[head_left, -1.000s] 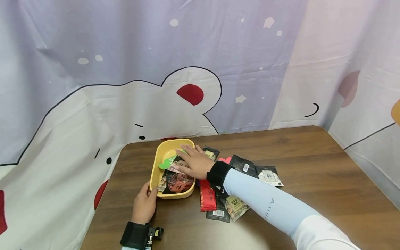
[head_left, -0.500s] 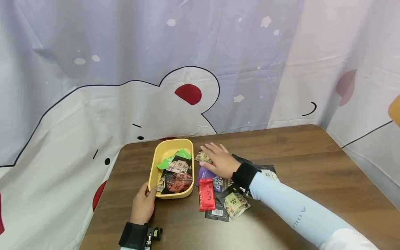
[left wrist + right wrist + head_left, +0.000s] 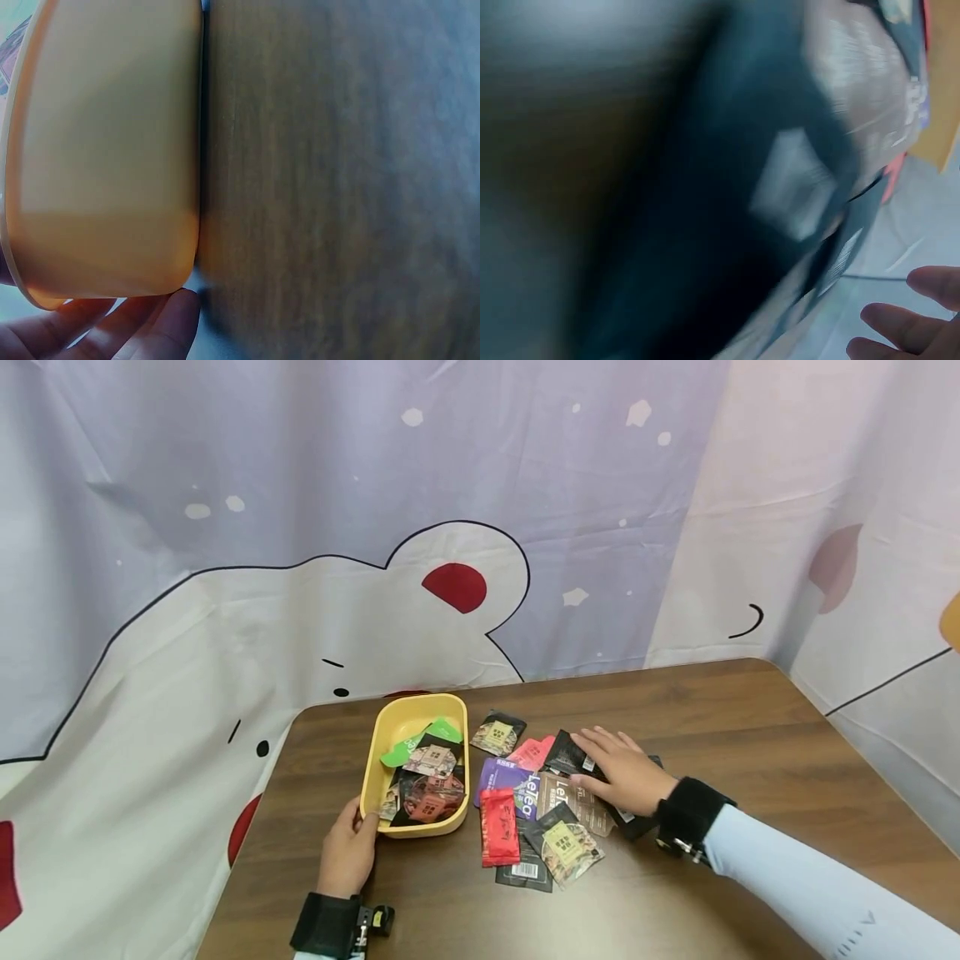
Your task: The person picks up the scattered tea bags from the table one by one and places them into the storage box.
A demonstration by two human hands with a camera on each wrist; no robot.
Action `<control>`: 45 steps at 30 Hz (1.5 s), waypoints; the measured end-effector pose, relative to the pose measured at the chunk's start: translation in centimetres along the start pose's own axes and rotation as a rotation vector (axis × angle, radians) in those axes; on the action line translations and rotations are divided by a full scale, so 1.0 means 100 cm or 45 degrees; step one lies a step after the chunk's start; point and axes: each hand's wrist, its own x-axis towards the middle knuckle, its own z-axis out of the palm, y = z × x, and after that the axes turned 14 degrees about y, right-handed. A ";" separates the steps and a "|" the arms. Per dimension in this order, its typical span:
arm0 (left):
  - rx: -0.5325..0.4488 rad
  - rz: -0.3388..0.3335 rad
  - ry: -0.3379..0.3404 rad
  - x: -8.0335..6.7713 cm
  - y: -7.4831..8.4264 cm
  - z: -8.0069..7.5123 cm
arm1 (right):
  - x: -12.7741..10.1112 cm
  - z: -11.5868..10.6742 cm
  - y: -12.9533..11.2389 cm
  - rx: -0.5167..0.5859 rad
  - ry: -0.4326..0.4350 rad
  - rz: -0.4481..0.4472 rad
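Yellow tray [image 3: 375, 760] held; right hand [image 3: 622, 770] on packets [image 3: 577, 793]

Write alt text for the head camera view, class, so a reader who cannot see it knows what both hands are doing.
A person's right hand lies flat on loose snack packets spread over a wooden table, while the left hand holds the near corner of a yellow tray that already contains several packets. A cartoon-print curtain hangs behind.

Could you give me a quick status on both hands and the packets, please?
Left hand holds yellow tray. Right hand flat on loose packets beside tray. Nothing in the way.
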 end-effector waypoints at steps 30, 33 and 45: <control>-0.008 0.011 -0.002 0.000 -0.001 0.000 | -0.070 -0.014 0.042 -0.102 0.053 -0.005; -0.010 0.007 0.001 0.000 -0.001 0.001 | -0.070 -0.015 0.042 -0.106 0.071 -0.019; -0.009 0.000 -0.002 0.000 -0.001 0.001 | -0.062 -0.017 0.042 -0.119 0.111 0.014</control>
